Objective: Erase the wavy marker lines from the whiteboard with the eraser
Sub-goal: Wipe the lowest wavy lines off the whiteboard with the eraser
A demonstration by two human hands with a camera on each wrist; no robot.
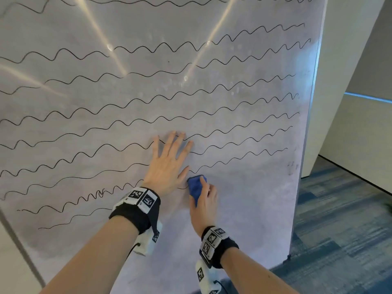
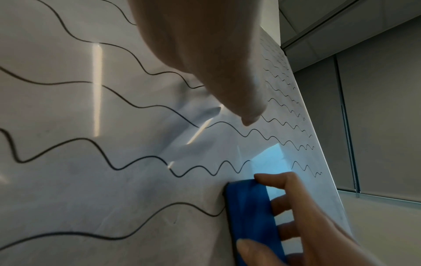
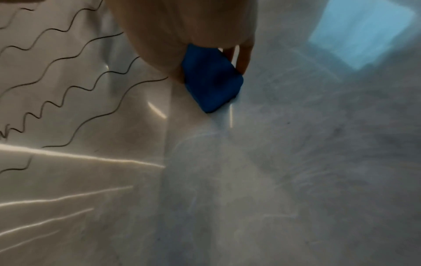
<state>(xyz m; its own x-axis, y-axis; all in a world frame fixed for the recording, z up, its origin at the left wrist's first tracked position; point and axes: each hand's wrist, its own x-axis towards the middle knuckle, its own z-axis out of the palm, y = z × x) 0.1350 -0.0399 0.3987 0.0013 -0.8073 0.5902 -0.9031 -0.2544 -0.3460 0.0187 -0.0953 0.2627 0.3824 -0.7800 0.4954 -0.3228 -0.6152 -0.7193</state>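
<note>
A large whiteboard [image 1: 244, 209] fills the head view, crossed by several black wavy marker lines [image 1: 127, 102]. My left hand [image 1: 169, 162] lies flat on the board with its fingers spread and straight, covering parts of a few lines. Just to its right my right hand [image 1: 203, 200] grips a blue eraser [image 1: 196, 185] and presses it against the board. The left wrist view shows the eraser [image 2: 252, 216] at the end of a wavy line [image 2: 159, 212], with fingers [image 2: 284, 203] curled over it. The board's lower right area [image 3: 296, 180] is smudged grey and bears no lines.
The board's right edge [image 1: 311, 102] has a thin metal frame. Beyond it stand a pale wall [image 1: 343, 102] and blue-grey carpet [image 1: 339, 219]. Light streaks reflect on the upper board [image 1: 101, 35].
</note>
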